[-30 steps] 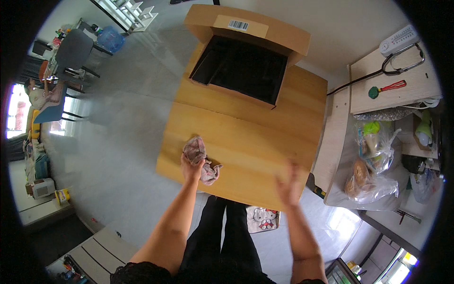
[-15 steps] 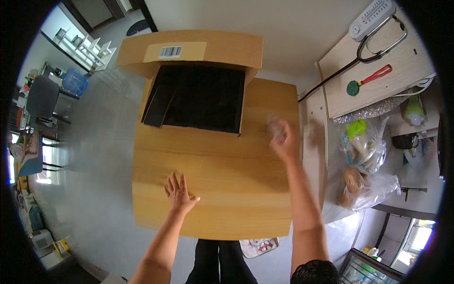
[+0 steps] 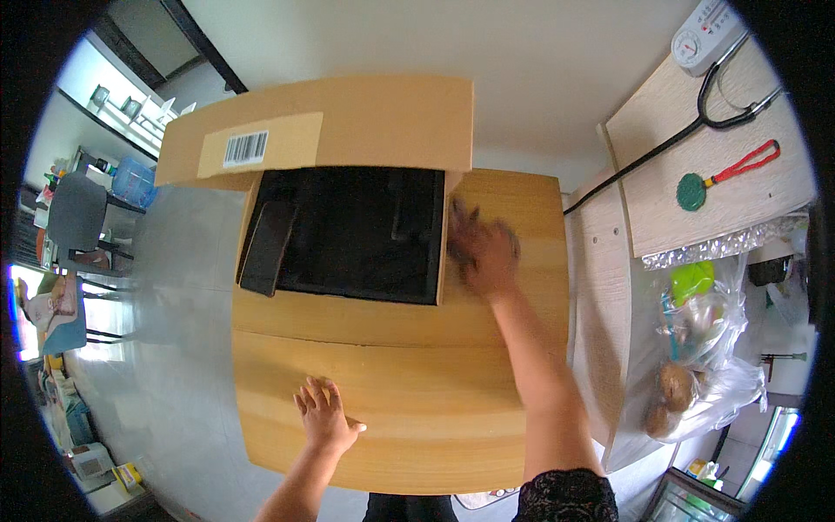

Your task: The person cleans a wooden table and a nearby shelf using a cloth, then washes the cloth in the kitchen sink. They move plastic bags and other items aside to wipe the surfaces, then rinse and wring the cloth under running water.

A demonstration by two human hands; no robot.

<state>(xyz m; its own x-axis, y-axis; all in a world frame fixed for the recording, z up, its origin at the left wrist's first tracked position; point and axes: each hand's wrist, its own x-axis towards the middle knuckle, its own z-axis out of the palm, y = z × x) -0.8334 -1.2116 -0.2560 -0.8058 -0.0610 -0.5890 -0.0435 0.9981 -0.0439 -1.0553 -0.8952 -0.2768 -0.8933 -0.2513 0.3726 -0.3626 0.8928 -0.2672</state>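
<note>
A brown cardboard box (image 3: 398, 130) stands on the wooden table with its lid flap raised at the far side. Glossy black surface (image 3: 365, 235) fills its opening; whether it is a lining or a flat object I cannot tell. A narrow dark strip (image 3: 268, 248) lies slanted along its left side. My right hand (image 3: 487, 254) is beside the box's right wall, its fingers smeared by motion; whether it touches the box or holds anything is unclear. My left hand (image 3: 325, 416) rests on the near left of the table, empty, fingers spread.
The wooden table (image 3: 391, 409) reaches close to my body. To the right, a pale shelf unit (image 3: 652, 174) carries a stethoscope (image 3: 670, 139), a green pendant on a red cord (image 3: 692, 191) and a white gauge (image 3: 700, 39). Plastic bags (image 3: 709, 383) sit lower. A grey chair (image 3: 78, 209) stands left.
My right hand has swung leftward from the table's right side to the box's right wall. My view has shifted, so the box appears lower and larger. My left hand stays on the table.
</note>
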